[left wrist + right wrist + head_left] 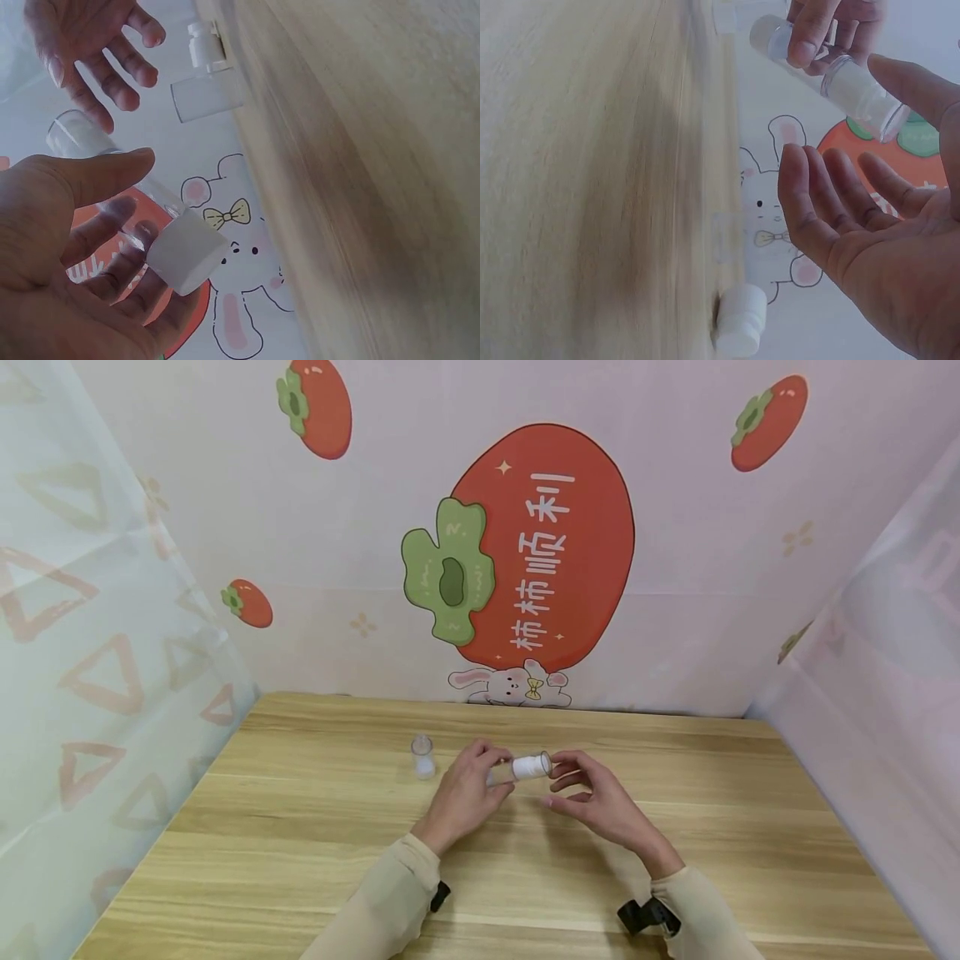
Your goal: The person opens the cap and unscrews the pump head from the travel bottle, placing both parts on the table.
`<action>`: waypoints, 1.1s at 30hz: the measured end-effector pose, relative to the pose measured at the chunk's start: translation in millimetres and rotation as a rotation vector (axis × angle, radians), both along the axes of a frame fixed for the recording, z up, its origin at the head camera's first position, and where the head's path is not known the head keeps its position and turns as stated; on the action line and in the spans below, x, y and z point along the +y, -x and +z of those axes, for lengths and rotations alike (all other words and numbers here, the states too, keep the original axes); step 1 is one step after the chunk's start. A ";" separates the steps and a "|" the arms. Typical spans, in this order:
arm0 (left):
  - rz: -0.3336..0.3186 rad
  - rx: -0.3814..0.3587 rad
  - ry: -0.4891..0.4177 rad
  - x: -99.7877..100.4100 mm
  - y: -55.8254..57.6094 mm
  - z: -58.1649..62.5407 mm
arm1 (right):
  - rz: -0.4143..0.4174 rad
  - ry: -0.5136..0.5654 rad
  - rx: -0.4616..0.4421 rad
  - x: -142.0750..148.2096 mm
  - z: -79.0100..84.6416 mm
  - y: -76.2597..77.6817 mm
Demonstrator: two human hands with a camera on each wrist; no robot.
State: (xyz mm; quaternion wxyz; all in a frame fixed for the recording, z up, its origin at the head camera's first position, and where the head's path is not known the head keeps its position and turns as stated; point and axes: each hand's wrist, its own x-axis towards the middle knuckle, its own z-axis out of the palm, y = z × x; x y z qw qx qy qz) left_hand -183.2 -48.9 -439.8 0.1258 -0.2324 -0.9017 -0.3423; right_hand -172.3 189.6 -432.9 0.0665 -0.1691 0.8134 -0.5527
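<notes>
Gripping the tube (pixel 504 774) in the left hand (pixel 467 789), as seen from the head, and holding it off the table (pixel 225 843). Pointing the cap (pixel 531 766), clear over white, out to the right of the grip, apparently to leave that end free for the right hand (pixel 603 806). Holding nothing in the right hand, just beside the cap; impossible to tell touching from merely near. Noting an upright vial (pixel 423 758) on the table, left of the grip, probably placed there to be out of the way of both hands.

From the left wrist, laying the thumb (pixel 112 176) across one side of the tube and curling the fingers (pixel 174 319) around the other, likely for a steady hold on the smooth middle. Leaving the white base (pixel 187 251) exposed beside the fingertips, at the opposite end from the cap. Finding a white bottle (pixel 205 49) and a clear cylinder (pixel 202 96) to the right of the grip, near each other, perhaps set apart to give the hands room.

From the right wrist, showing a bare right palm by the cap, thumb on one side and fingers on the other, wide enough, by the look of it, to fit around the cap without disturbing the left grip.
</notes>
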 end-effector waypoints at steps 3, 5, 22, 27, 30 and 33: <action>0.001 0.038 0.046 -1.0 -2.0 1.0 | 0.014 0.014 -0.021 -1.4 -0.7 0.7; 0.002 0.057 0.072 -1.1 -3.1 1.9 | 0.019 0.025 -0.031 -1.7 -0.9 1.0; 0.007 0.128 0.192 1.7 -12.9 11.9 | 0.047 0.061 -0.042 -6.3 -1.2 3.1; 0.004 0.122 0.211 2.8 -14.8 14.9 | 0.047 0.039 -0.027 -7.4 -1.2 3.8; 0.003 0.127 0.223 3.2 -15.5 16.6 | 0.045 0.030 -0.029 -8.2 -1.3 4.3; -0.003 0.130 0.230 3.0 -15.9 17.9 | 0.043 0.022 -0.028 -9.0 -1.0 4.6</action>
